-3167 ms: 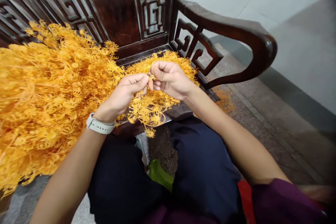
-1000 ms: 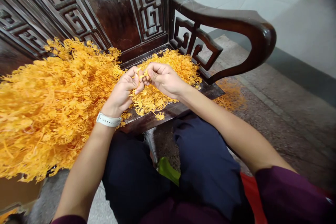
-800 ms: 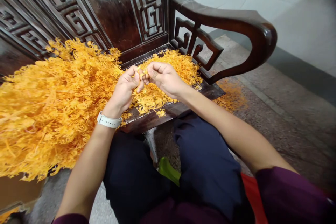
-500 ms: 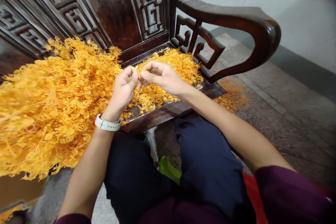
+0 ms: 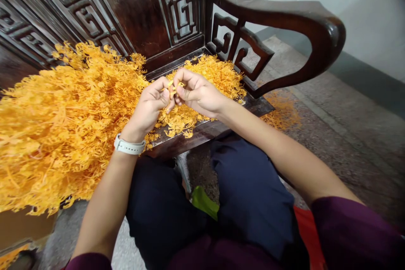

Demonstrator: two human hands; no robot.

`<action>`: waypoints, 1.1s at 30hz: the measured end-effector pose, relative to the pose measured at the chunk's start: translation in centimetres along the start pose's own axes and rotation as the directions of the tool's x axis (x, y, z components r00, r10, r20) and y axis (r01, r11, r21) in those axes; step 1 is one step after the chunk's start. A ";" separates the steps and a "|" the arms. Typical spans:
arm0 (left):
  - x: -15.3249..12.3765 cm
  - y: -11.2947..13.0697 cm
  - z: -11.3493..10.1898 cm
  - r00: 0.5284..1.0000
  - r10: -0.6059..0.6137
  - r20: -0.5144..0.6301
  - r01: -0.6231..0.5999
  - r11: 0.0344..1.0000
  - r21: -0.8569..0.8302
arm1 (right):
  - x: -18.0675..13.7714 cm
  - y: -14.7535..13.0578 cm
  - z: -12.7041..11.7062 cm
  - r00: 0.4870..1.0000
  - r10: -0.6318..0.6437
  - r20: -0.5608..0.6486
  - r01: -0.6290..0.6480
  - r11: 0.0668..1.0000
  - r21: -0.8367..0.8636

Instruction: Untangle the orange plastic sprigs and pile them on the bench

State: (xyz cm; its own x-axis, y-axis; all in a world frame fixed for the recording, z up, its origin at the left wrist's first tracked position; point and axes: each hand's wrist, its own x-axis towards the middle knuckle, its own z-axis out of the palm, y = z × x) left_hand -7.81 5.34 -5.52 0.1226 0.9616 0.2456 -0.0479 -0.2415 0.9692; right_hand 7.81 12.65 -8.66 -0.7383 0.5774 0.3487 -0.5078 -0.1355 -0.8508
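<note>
My left hand (image 5: 153, 103), with a pale watch strap (image 5: 129, 145) on its wrist, is closed in a pinch. Opposite it, my right hand (image 5: 199, 95) pinches too, the fingertips of both almost meeting. Between them is a small yellow-orange plastic flower piece (image 5: 172, 88) with thin curled prongs, partly covered by the fingers. Below and behind the hands lies a low pile of loose orange flower pieces (image 5: 218, 76) on the wooden bench seat (image 5: 190, 137). Left of my left hand rises a much larger heap of orange artificial flower sprays (image 5: 69, 126).
The bench has a carved dark backrest (image 5: 139, 17) and a curved armrest (image 5: 278, 12) at the right. More orange pieces (image 5: 281, 112) lie on the floor beyond the seat's end. A green object (image 5: 204, 202) shows between my knees, and something red (image 5: 308, 232) at my right.
More of the yellow-orange flower piece shows between my fingertips. My right hand's fingers have shifted slightly upward, and both hands remain together over the seat.
</note>
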 end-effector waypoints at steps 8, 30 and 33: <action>-0.3 0.9 0.5 0.998 -0.061 0.031 0.064 0.995 -0.076 | -0.1 -0.1 -0.2 0.997 0.004 0.074 -0.013 0.993 0.119; 0.0 -0.5 -1.3 0.961 -0.041 -0.272 0.036 0.999 -0.022 | 0.0 2.0 -4.8 0.896 0.019 -0.443 -0.200 0.910 -0.364; -0.1 -0.2 -1.2 0.962 -0.107 -0.249 0.090 0.993 -0.080 | -0.2 0.7 -3.2 0.926 -0.093 -0.366 -0.089 0.888 -0.451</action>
State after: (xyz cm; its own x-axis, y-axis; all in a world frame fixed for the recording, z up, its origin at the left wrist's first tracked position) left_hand -9.04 5.44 -5.75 -0.1241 0.9839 0.1286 -0.1154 -0.1430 0.9830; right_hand 9.02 14.98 -10.59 -0.4737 0.8420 0.2581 -0.1855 0.1912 -0.9639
